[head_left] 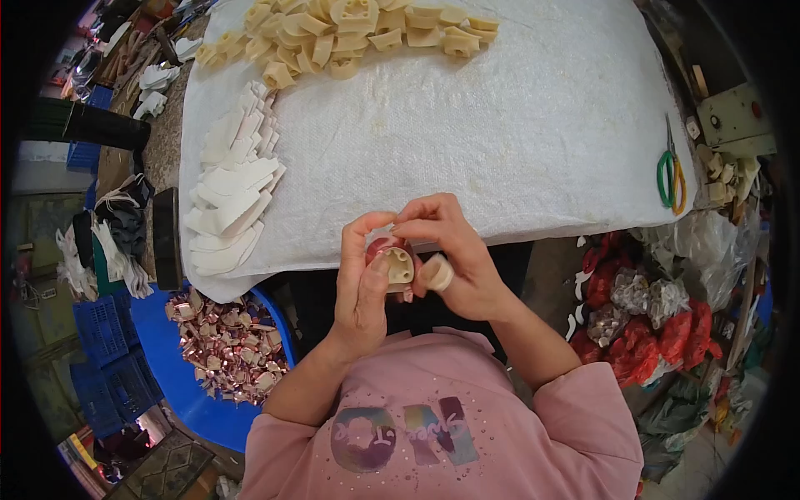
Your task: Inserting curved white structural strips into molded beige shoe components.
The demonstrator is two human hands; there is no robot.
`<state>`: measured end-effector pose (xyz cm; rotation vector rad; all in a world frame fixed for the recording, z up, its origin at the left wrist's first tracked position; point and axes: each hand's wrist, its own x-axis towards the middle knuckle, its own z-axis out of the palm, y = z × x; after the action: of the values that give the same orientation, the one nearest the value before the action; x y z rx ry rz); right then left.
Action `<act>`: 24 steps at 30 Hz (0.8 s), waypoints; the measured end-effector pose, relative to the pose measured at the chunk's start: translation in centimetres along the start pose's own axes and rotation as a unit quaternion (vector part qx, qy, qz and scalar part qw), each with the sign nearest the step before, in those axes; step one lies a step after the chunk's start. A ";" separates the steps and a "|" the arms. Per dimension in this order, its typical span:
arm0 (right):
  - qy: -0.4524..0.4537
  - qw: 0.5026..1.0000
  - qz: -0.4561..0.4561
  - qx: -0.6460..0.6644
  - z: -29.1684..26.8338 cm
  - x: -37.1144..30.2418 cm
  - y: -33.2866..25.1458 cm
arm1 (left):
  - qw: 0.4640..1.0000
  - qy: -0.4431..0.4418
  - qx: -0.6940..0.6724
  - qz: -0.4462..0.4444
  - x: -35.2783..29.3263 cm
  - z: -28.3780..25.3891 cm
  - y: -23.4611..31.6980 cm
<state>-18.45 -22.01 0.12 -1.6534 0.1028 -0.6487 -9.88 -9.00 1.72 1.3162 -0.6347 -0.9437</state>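
Observation:
Just beyond the table's near edge, in front of my chest, both hands hold a shoe heel (401,268). Its hollow cream face with several holes points toward me, and a glossy pinkish-red covering wraps its outer side. My left hand (364,271) grips it with the thumb across the cream face and the fingers behind. The fingertips of my right hand (458,254) pinch at its upper edge, close to the left fingertips. A pale wrapping (437,272) sits round a digit of my right hand. What lies under the fingertips is hidden.
Cream bare heels (350,37) heap at the table's far side. White curved sheet pieces (233,183) overlap along the left of the white-covered table (467,150). Scissors (669,175) lie at the right edge. A blue tub (179,387) of shiny pink pieces stands left, red bags (637,333) right.

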 end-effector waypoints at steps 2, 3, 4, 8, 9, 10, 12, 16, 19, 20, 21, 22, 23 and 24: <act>-0.017 0.994 0.076 0.082 -0.5 0.2 0.0 | 0.996 -0.003 -0.086 0.013 0.4 1.3 0.7; -0.054 0.968 0.156 0.191 -0.9 0.8 -0.3 | 0.996 0.000 -0.067 0.059 0.6 1.5 0.0; -0.089 0.923 0.232 0.295 -1.3 1.2 -0.7 | 0.996 -0.003 -0.066 0.056 0.7 2.0 -0.1; -0.131 0.899 0.232 0.348 -1.3 1.4 0.0 | 0.996 0.039 0.039 0.076 0.6 2.9 0.4; -0.120 0.910 0.204 0.341 -1.3 1.3 -0.4 | 0.996 0.032 0.040 0.067 0.3 3.0 0.2; -0.117 0.909 0.204 0.343 -0.9 0.8 -0.1 | 0.997 0.025 0.041 0.057 0.2 3.0 0.1; -0.047 0.950 0.117 0.284 -0.1 -0.2 0.6 | 0.997 0.034 0.052 0.055 0.4 3.5 0.1; 0.013 0.988 0.014 0.153 0.9 -0.5 0.9 | 0.981 0.102 0.105 0.126 1.2 3.9 -0.4; 0.035 0.984 0.004 0.173 1.7 -1.6 1.1 | 0.981 0.120 0.059 0.137 1.4 3.8 -0.4; 0.063 0.980 0.011 0.190 2.1 -1.7 1.0 | 0.984 0.131 0.020 0.122 1.5 3.7 -0.3; 0.062 0.982 -0.021 0.179 2.3 -1.6 1.1 | 0.983 0.132 0.022 0.123 1.5 3.8 -0.2; 0.060 0.981 -0.021 0.181 2.1 -1.6 0.9 | 0.982 0.145 0.008 0.117 1.5 3.8 -0.2; 0.050 0.980 0.002 0.194 1.7 -1.6 0.6 | 0.981 0.157 -0.006 0.111 1.6 3.9 -0.3; 0.040 0.977 0.025 0.206 1.5 -1.6 0.4 | 0.981 0.159 -0.005 0.112 1.6 4.2 -0.2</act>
<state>-18.94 -20.13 -0.87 -1.2218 0.0631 -0.6491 -12.62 -12.55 2.09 1.3197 -0.5147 -0.5385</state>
